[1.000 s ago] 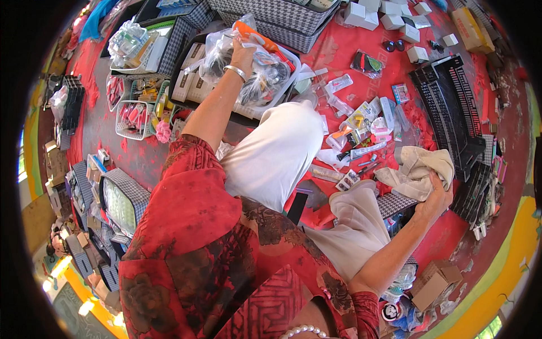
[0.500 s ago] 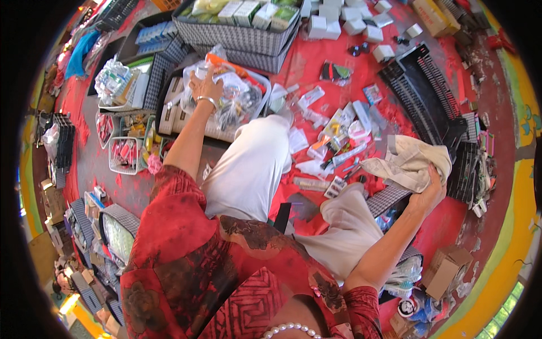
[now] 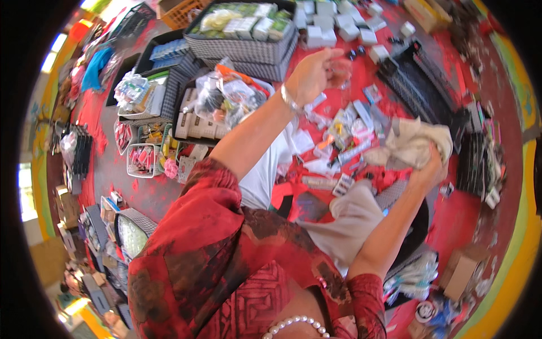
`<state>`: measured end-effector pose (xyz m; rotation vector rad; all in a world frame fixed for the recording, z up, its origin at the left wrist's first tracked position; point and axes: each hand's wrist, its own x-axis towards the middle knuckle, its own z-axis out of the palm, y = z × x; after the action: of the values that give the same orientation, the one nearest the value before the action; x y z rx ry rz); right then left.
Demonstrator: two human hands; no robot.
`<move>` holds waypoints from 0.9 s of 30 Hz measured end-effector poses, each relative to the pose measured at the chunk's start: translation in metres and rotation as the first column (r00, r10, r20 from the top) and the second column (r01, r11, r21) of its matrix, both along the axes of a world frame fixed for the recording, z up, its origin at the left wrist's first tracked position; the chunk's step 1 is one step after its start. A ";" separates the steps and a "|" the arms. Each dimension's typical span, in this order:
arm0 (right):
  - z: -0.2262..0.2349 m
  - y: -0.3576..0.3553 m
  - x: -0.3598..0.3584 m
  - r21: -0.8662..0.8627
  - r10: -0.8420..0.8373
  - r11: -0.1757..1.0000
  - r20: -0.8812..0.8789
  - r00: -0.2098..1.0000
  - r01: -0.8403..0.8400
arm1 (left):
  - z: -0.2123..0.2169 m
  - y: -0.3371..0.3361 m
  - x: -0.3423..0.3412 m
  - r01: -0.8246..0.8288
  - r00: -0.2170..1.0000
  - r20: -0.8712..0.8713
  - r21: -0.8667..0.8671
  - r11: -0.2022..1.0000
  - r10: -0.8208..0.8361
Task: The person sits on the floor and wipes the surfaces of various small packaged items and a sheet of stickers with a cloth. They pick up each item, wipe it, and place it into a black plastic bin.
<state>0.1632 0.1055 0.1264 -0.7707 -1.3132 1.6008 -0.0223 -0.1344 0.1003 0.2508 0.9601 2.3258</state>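
A beige cloth [image 3: 411, 144] is gripped in the right hand [image 3: 432, 164], whose fingers are closed into its bunched folds, low over a red floor [image 3: 451, 220] strewn with small packets. The left hand [image 3: 313, 73] is raised above the clutter, fingers loosely curled with thumb and fingertips drawn together; a small clear packet [image 3: 340, 70] appears to be pinched there, though blur makes the hold hard to confirm. A bracelet [image 3: 289, 100] is worn on the left wrist. Just left of that arm, a pile of clear plastic bags [image 3: 226, 99] is heaped on a flat box of cartons [image 3: 189, 127]. Behind it, a checked basket [image 3: 248, 48] filled with green and white boxes is seen, and white boxes [image 3: 339, 25] are scattered beyond it. Black wire racks [image 3: 420, 85] lie to the right of the cloth, near the floor's yellow edge. A small white basket [image 3: 141, 161] of pink items stands well to the left. The person's red patterned sleeves [image 3: 192, 248] and light trousers [image 3: 259, 181] fill the lower middle of the view, and a cardboard box [image 3: 460, 274] sits at the lower right.
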 end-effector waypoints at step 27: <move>-0.015 -0.024 -0.019 0.111 0.438 0.769 0.627 0.644 -0.630 | -0.043 0.115 0.063 0.509 0.803 0.382 -0.044 0.859 -0.457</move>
<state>0.1437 0.0820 0.1109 -0.7062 -2.3807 1.5769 0.0410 -0.0199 0.0578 0.0000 0.7632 1.7384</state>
